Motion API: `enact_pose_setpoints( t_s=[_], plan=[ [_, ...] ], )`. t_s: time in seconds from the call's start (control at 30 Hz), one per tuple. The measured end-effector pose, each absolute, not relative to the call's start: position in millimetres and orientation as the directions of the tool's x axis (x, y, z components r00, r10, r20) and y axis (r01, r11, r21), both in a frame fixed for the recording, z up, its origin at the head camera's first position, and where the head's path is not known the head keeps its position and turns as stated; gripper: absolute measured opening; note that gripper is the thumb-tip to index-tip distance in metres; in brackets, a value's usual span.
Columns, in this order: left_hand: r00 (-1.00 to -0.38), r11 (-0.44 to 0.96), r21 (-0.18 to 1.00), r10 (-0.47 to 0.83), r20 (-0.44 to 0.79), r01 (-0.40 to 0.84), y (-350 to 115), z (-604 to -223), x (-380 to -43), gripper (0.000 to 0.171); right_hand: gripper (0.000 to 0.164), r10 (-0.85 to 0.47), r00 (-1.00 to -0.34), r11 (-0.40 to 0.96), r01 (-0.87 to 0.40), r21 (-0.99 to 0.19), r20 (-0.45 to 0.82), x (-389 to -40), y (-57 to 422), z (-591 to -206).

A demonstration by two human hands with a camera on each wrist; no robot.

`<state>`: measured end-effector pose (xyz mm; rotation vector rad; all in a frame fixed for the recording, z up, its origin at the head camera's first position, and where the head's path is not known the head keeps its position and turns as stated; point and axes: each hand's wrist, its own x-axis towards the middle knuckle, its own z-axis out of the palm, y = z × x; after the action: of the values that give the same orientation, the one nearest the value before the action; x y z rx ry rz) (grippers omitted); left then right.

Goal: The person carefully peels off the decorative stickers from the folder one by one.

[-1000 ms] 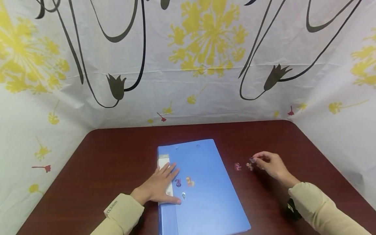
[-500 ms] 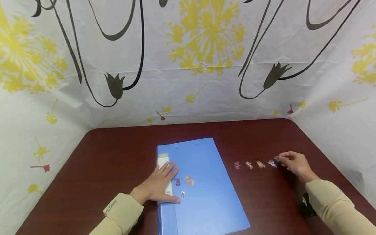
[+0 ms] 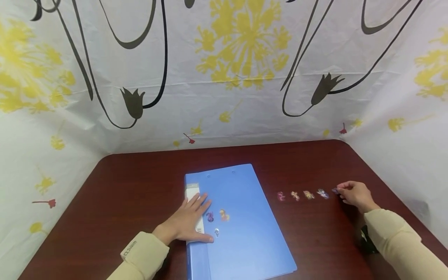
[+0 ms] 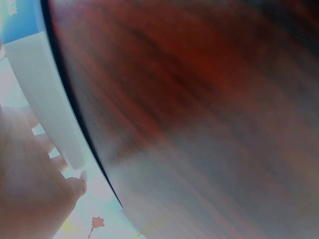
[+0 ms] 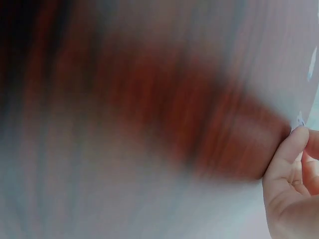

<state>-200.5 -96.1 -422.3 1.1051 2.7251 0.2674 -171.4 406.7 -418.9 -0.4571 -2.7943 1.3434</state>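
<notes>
My left hand (image 3: 185, 221) lies with fingers spread over the spine side of a blue binder (image 3: 248, 245). Beside its fingers, three small cartoon stickers are on the cover: a purple one (image 3: 210, 217), a yellow-orange one (image 3: 224, 215) and a smaller whitish one (image 3: 217, 232). Between thumb and fingertips, my right hand (image 3: 358, 196) pinches a small purple sticker (image 3: 335, 191) close over the table, at the right end of a row. The row holds a pink sticker (image 3: 281, 196), two yellowish stickers (image 3: 295, 196) and a blue-white sticker (image 3: 322, 193). Fingers partly hide the pinched sticker.
The dark red-brown table (image 3: 140, 179) extends around the binder, its far edge meeting a white cloth (image 3: 224, 128) printed with yellow and grey flowers. More of this cloth hangs at both sides. A black object (image 3: 367, 241) shows under the right sleeve.
My right hand has moved right along the row, uncovering more stickers, and lately brought the purple sticker slightly right, past the blue-white one. The left hand stays on the binder.
</notes>
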Motion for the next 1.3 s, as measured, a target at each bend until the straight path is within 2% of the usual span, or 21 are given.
enact_pose_setpoints(
  t_s=[0.33, 0.57, 0.87, 1.03, 1.3],
  plan=[
    [-0.705, 0.706, 0.229, 0.702, -0.103, 0.670, -96.1, -425.0, -200.9, 0.103, 0.022, 0.242, -0.969, 0.726, 0.219, -0.652, -0.055, -171.2, 405.3, -418.9],
    [-0.696, 0.697, 0.245, 0.710, -0.106, 0.674, -95.5, -425.3, -199.7, 0.103, 0.025, 0.265, -0.964, 0.749, 0.216, -0.627, -0.015, -168.9, 406.1, -420.2],
    [-0.697, 0.700, 0.212, 0.709, -0.103, 0.682, -97.4, -422.8, -200.3, 0.103, 0.016, 0.200, -0.969, 0.859, 0.102, -0.501, 0.146, -171.6, 396.0, -422.0],
    [-0.700, 0.702, 0.211, 0.708, -0.098, 0.680, -98.7, -421.5, -200.6, 0.103, 0.011, 0.113, -0.968, 0.865, -0.016, -0.502, 0.225, -178.6, 358.2, -414.0],
    [-0.695, 0.696, 0.216, 0.713, -0.096, 0.685, -98.8, -423.6, -201.0, 0.103, 0.008, -0.036, -0.972, 0.783, -0.172, -0.598, 0.232, -186.4, 277.2, -399.3]
  ],
)
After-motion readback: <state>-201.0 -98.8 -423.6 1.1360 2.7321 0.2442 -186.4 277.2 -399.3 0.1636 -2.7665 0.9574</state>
